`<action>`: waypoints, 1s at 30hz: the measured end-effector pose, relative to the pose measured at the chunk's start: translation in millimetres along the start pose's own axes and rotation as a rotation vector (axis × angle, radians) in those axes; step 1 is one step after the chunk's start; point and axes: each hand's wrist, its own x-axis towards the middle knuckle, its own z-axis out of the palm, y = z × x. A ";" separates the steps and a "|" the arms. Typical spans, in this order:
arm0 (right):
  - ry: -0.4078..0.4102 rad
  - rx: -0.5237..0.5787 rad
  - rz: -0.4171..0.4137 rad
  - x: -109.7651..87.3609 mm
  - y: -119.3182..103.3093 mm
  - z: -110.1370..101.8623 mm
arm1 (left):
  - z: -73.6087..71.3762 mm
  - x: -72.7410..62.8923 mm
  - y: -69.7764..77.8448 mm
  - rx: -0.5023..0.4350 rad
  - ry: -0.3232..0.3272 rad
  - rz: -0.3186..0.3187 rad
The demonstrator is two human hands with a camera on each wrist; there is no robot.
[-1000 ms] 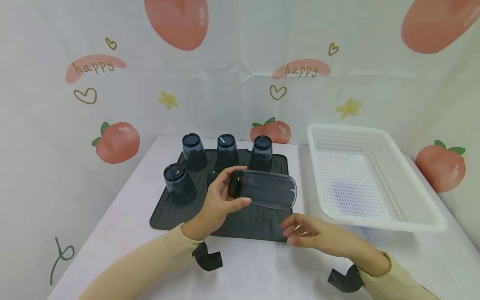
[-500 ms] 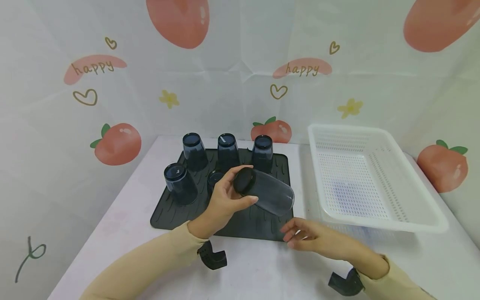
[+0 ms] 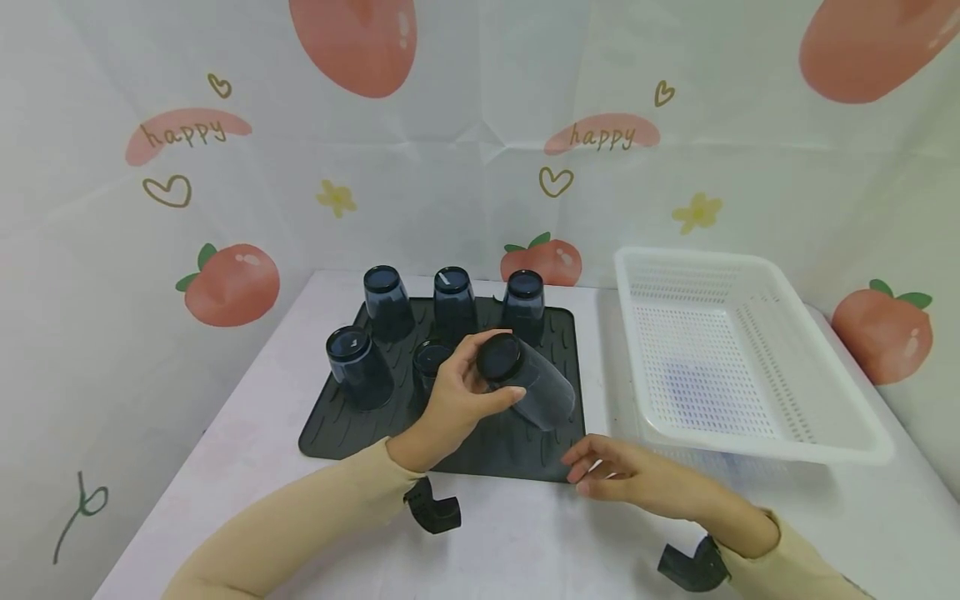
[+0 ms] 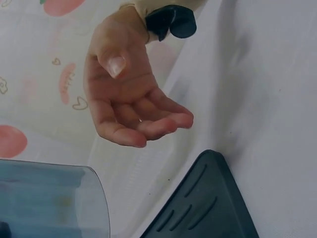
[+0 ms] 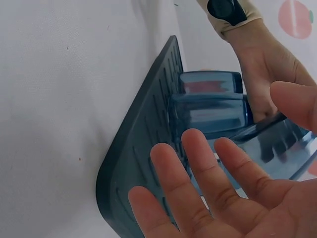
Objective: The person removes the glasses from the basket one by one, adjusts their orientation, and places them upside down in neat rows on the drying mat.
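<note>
My left hand [image 3: 450, 404] grips a dark, see-through drinking glass [image 3: 551, 392] around its base end. The glass tilts with its rim toward the lower right, over the black ribbed drying mat [image 3: 487, 450]. In the left wrist view its clear rim end [image 4: 59, 198] shows at the lower left. Close by the mat's front right corner, my right hand [image 3: 630, 475] holds nothing, its fingers loosely bent. Several matching glasses stand upside down on the mat: a row at the back, one glass [image 3: 360, 371] at the left, and another [image 3: 426, 358] partly hidden behind my left hand.
To the right of the mat sits a white perforated plastic basket [image 3: 847, 400]. A white cloth covers the table [image 3: 525, 542]. Behind it hangs a white backdrop [image 3: 450, 200] printed with peaches and hearts. Each wrist wears a black strap mount.
My left hand has shifted slightly right and turned the glass from nearly level to rim-down, its base tipping up toward the camera. My right hand has stayed almost still.
</note>
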 end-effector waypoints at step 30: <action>0.008 -0.006 0.015 -0.9 3.9 -1.9 | 9.6 15.5 -19.4 0.184 0.091 -0.063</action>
